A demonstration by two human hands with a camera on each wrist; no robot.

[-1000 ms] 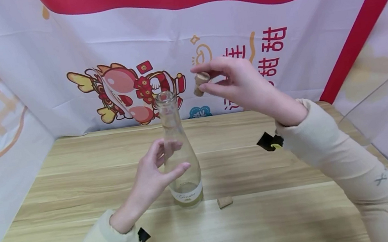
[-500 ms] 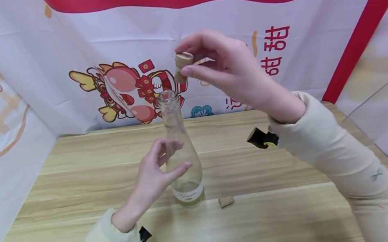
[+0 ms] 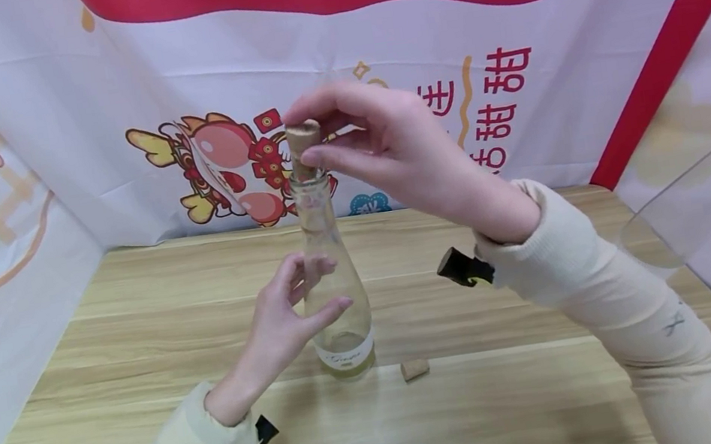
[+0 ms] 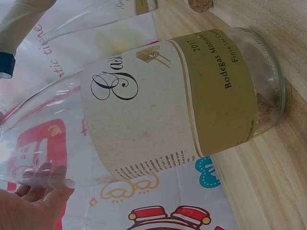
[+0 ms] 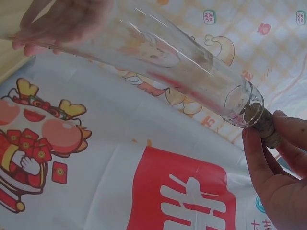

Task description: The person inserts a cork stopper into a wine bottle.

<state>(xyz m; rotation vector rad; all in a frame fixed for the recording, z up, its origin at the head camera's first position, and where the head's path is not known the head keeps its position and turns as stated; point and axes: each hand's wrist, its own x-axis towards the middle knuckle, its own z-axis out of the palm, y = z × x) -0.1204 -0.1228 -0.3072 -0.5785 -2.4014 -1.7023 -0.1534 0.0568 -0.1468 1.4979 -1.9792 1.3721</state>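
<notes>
In the head view, a clear glass bottle [image 3: 321,230] stands upright on the wooden table. Around its body curves my left hand [image 3: 279,308], thumb on the near side and fingers seen through the glass behind. Over the mouth, my right hand [image 3: 384,134] pinches a cork [image 3: 303,138] between thumb and fingers. The right wrist view has the cork's lower end [image 5: 253,114] at the bottle's rim, apparently just inside it. A second cork [image 3: 415,369] lies on its side on the table, right of the base. The bottle's label [image 4: 139,105] is white and olive green.
A printed white and red cloth [image 3: 222,51] hangs behind the table [image 3: 488,385]. At the right side, a faint transparent shape [image 3: 677,230] overlaps the table edge. Part of another clear bottle [image 4: 96,19] with a label appears at the top of the left wrist view.
My right hand has carried the cork leftward, first up and then down onto the bottle's mouth. My left hand, the bottle and the second cork hold their places.
</notes>
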